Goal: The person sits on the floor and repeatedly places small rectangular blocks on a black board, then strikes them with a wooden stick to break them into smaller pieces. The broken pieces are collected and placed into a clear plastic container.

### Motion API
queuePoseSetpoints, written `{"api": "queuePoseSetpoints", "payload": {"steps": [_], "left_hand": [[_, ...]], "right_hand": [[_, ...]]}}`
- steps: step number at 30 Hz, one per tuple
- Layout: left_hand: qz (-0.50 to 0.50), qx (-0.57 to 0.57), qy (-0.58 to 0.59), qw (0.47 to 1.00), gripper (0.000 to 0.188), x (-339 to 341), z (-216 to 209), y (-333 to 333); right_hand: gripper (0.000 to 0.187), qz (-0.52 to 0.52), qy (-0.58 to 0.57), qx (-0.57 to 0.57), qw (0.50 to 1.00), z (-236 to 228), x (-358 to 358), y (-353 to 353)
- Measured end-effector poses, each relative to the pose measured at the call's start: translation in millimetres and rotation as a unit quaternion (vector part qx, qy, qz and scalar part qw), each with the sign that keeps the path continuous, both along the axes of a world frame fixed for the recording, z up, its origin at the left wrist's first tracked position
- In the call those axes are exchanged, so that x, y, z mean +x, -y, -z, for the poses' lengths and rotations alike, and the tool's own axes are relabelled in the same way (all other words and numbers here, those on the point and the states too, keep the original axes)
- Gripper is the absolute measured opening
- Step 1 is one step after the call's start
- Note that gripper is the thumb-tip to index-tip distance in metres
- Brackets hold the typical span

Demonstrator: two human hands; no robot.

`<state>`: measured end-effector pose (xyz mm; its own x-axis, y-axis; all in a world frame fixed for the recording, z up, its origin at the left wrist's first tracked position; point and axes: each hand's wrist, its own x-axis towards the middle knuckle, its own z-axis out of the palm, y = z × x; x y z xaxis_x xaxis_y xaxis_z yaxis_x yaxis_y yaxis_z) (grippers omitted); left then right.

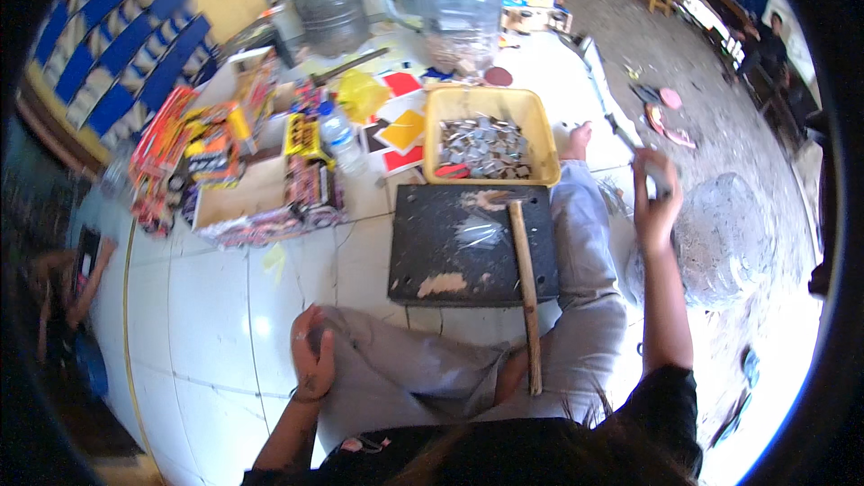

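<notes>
My left hand (pixel 312 353) rests by my bent left knee, fingers loosely curved and thumb apart, with a dark patch at the palm and nothing clearly held. Out to the right, my raised right hand (pixel 659 202) has its fingers curled around something greyish that I cannot make out. It is above the floor, beside a large clear plastic jug (pixel 720 238). In front of my legs lies a black block (pixel 423 247) with worn patches. A wooden-handled hammer (pixel 525 283) lies across its right side, handle toward me. Behind the block, a yellow basin (pixel 434 139) holds many small metal pieces and a red item.
At the left stand an open carton (pixel 238 193) and colourful packets (pixel 211 144). Near them are a water bottle (pixel 340 137) and red and yellow cards (pixel 402 130). Large clear containers (pixel 331 13) stand at the back. Another person's arm (pixel 94 274) shows at far left.
</notes>
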<state>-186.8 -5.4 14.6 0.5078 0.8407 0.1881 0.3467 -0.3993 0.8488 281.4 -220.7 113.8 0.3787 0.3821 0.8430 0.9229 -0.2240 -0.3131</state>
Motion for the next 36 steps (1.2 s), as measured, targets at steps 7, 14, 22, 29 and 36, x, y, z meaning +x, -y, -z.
{"api": "queuePoseSetpoints", "payload": {"steps": [7, 14, 22, 29, 36], "left_hand": [[0.385, -0.649, 0.356, 0.551, 0.106, 26.1, -31.8, 29.1], [0.414, -0.521, 0.306, 0.681, 0.095, -94.1, -62.5, 55.1], [0.259, -0.519, 0.474, 0.663, 0.090, -122.5, -52.3, 93.8], [0.096, -0.540, 0.467, 0.694, 0.044, -138.5, 11.8, 86.7], [-0.359, -0.502, 0.406, 0.674, 0.026, -277.9, 106.0, 37.0]], "right_hand": [[0.023, -0.319, 0.185, -0.100, 0.924, -29.7, -208.8, -5.7], [0.024, -0.494, 0.336, -0.108, 0.795, -46.7, -279.1, -56.4], [0.025, -0.589, 0.323, -0.112, 0.733, -9.7, -364.0, -98.6], [0.046, -0.620, 0.206, -0.304, 0.694, 51.9, -405.6, -100.2], [0.055, -0.517, -0.046, -0.415, 0.747, 83.4, -381.6, -54.3]]}}
